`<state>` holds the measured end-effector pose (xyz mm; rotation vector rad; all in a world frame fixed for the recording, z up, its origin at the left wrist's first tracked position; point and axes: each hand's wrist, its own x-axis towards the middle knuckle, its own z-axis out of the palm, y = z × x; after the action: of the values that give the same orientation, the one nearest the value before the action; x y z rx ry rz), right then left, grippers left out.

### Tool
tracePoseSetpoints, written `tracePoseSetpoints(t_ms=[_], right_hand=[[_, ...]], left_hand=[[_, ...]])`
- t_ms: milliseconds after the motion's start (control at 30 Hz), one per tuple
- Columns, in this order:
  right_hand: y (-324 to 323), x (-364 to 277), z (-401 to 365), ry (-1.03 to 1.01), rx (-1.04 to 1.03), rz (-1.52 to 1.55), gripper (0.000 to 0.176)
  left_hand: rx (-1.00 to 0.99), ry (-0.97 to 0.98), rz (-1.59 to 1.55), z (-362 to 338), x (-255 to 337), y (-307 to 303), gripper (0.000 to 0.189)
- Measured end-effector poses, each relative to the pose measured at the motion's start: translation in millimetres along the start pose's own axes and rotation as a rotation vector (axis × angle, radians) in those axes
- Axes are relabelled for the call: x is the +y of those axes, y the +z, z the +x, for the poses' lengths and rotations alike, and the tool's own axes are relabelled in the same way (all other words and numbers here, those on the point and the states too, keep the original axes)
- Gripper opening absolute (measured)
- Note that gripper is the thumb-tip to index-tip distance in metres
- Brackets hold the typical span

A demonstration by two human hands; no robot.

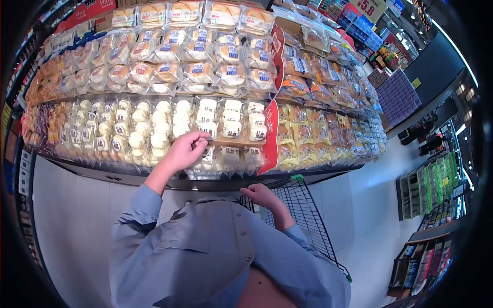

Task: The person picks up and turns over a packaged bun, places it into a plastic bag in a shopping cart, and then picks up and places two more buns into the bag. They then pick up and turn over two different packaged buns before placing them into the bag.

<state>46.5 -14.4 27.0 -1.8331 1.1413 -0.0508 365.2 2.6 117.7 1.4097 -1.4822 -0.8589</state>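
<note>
My left hand [188, 151] reaches over the front of the display, at the clear packs of round white pastries [207, 119]. Its fingers are bent, with a gap between thumb and forefinger, and I see nothing held between them. Below and right of it lie more white pastry packs [231, 158] in the lower row. My right hand [263, 196] is closed at the rim of a wire shopping cart [303, 205] with green corners. Cart wire shows on both sides of that hand, while its palm side is hidden.
Bagged breads [197, 49] fill the upper tiers. A red divider [270, 136] separates yellow-wrapped cakes [305, 136] on the right. Tiled floor [77, 210] lies around the display. Green-edged crates [431, 185] and shelves [423, 262] stand at the far right.
</note>
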Motion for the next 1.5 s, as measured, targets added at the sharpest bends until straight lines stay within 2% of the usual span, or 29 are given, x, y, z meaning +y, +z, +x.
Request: tracePoseSetpoints(t_ms=[67,133,200,300,367,400,467,500,667,733,767,867,933,1000,1067,1133,1167,1267,1333,1367,1400,1433,1467,1500], right_hand=[[-3.8,-3.4,2.0,0.009,-0.023,0.06,0.048],[-10.8,-20.1,-5.6,0.023,-0.008,0.059,0.046],[-15.0,-32.2,-13.3,0.075,0.024,0.046,0.053],[-19.1,-39.6,-22.0,0.09,0.055,-0.009,0.05],[-19.1,-42.7,-24.6,0.097,0.073,-0.031,0.047],[-17.1,-40.6,-24.5,0.095,0.086,-0.025,0.047],[-13.7,-36.0,-22.1,0.021,0.093,-0.037,0.046],[-13.0,-42.3,-22.5,0.023,0.107,-0.035,0.046],[-4.0,-61.6,-21.1,0.052,0.125,0.103,0.041],[1.0,-63.4,-20.9,0.051,0.16,0.158,0.04],[3.7,-63.9,-21.1,0.047,0.183,0.203,0.039],[15.1,-61.8,-21.7,0.097,0.211,0.29,0.04],[28.0,-53.3,-18.2,0.109,0.213,0.358,0.039],[36.2,-54.8,-17.8,0.121,0.214,0.427,0.038],[40.6,-64.9,-19.8,0.135,0.188,0.484,0.034],[45.9,-65.7,-16.0,0.127,0.185,0.501,0.033],[47.9,-65.5,-13.0,0.109,0.182,0.515,0.032],[52.5,-67.3,-3.9,0.072,0.21,0.566,0.028],[53.8,-78.2,1.7,0.052,0.244,0.627,0.026],[54.3,-85.6,5.1,0.025,0.282,0.688,0.026],[54.5,-95.1,8.1,0.032,0.274,0.687,0.026],[53.7,-105.6,10.6,0.002,0.282,0.736,0.025],[54.5,-112.0,13.2,-0.03,0.291,0.783,0.025],[58.6,-107.1,19.1,-0.074,0.221,0.856,0.031]], left_hand=[[0.093,0.018,0.002,27.3,-1.2,-20.1,0.023],[0.2,0.166,0.17,49.3,14.1,-43.3,0.025],[0.214,0.183,0.304,71.9,23.6,-65.9,0.023],[0.283,0.301,0.458,106.9,26.4,-91.1,0.023],[0.379,0.364,0.716,128.2,32.9,-104.6,0.028],[0.375,0.379,0.717,138.8,31.6,-109.4,0.028],[0.511,0.36,0.965,164.1,18.9,-116.1,0.036],[0.485,0.329,0.98,174.7,18.7,-121.0,0.042],[0.446,0.288,1.172,210.2,11.0,-132.2,0.041],[0.388,0.194,1.245,225.6,9.8,-136.2,0.037],[0.392,0.266,1.253,232.9,5.5,-139.8,0.031],[0.278,0.291,1.203,240.9,8.5,-151.1,0.024],[0.272,0.351,1.089,245.0,10.5,-159.6,0.018],[0.194,0.276,0.76,249.1,15.5,-169.8,0.016],[0.191,0.297,0.681,249.6,13.8,-173.5,0.016],[0.412,0.599,0.554,242.8,17.7,-173.4,0.017],[0.379,0.621,0.461,237.9,20.2,-175.8,0.016],[0.349,0.714,0.37,206.8,35.8,-174.7,0.017],[0.24,0.682,0.298,167.3,52.0,-167.1,0.018],[0.253,0.786,0.381,152.7,47.7,-161.4,0.018],[0.145,0.742,0.307,127.8,52.9,-155.3,0.018],[0.109,0.795,0.389,109.9,46.6,-146.9,0.017],[0.056,0.869,0.286,97.2,32.0,-134.4,0.014],[-0.06,0.754,0.229,68.7,33.1,-131.1,0.014]])
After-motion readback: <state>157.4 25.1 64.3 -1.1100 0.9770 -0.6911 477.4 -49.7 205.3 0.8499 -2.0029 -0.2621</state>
